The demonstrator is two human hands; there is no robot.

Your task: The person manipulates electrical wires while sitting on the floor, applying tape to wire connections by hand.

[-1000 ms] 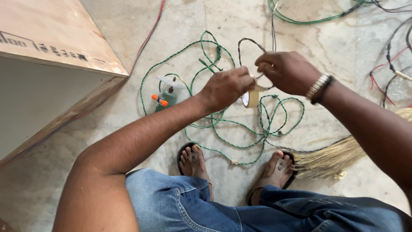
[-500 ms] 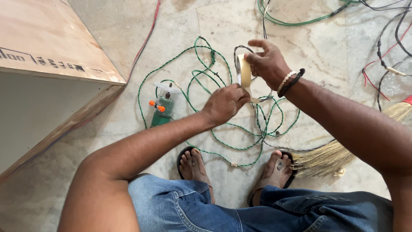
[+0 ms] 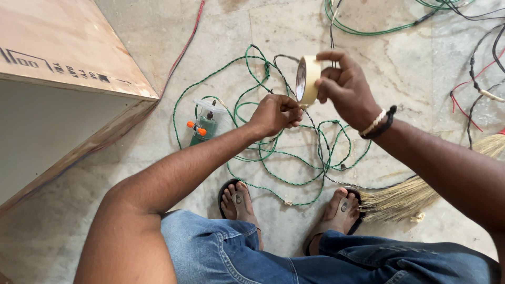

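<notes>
I hold the roll of masking tape upright in my right hand, fingers curled round its rim. It looks light and stiff, best gripped by the edges. Just beside the roll, my left hand is pinched shut on the thin, sticky tape end. Below the roll, green wire tangles across the floor.

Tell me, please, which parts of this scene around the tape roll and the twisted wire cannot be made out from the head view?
- Left hand: its fingertips curl under, so what they pinch at the tape roll is hidden.
- Right hand covers the roll's far side.
- Green twisted wire: where it runs behind the hands cannot be told.
- Broom: cut off by the right forearm and frame edge.
- Plywood box: cut off at the left edge.
</notes>
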